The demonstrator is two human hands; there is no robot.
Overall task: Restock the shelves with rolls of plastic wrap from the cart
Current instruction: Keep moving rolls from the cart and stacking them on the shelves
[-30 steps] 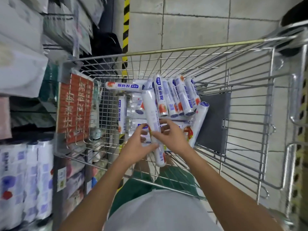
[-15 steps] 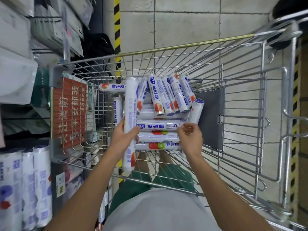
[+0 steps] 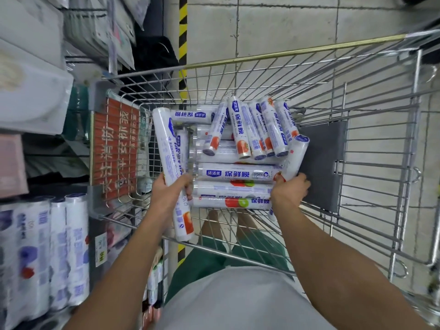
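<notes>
A wire shopping cart [image 3: 297,51] holds several white rolls of plastic wrap [image 3: 235,173] with blue and red labels. My left hand [image 3: 170,189] grips one long roll [image 3: 167,151] near its middle, held lengthwise at the cart's left side. My right hand [image 3: 289,189] is curled round the lower end of another roll [image 3: 296,153] that leans at the right of the pile. On the shelf [image 3: 47,248] at the lower left stand more rolls of the same kind.
An orange sign [image 3: 114,151] hangs on the cart's left wall. A grey flap [image 3: 321,163] lies inside the cart at the right. Shelves with packaged goods [image 3: 31,91] run along the left. Tiled floor with a yellow-black stripe [image 3: 182,25] lies beyond.
My hands have parted: the left carried its roll to the cart's left side, and the right reached to the leaning roll at the right and closed on its lower end.
</notes>
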